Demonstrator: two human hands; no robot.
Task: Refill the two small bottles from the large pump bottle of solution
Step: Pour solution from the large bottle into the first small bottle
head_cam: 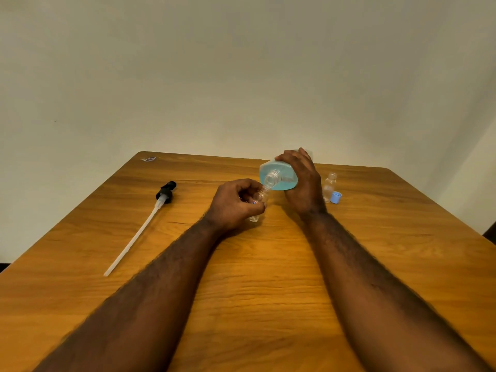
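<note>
My right hand (303,183) grips the large bottle (281,174) of blue solution, tipped over towards me with its open neck pointing down and left. My left hand (233,204) holds a small clear bottle (259,201), tilted, its mouth right under the large bottle's neck. A second small clear bottle (329,186) stands upright and uncapped to the right of my right hand, with a blue cap (336,197) lying beside it. The black pump head (166,193) with its long white tube lies on the table at the left.
Everything sits on a wooden table (255,277) against a plain wall. A small shiny scrap (149,158) lies at the far left corner. The table's right edge runs diagonally near the second small bottle.
</note>
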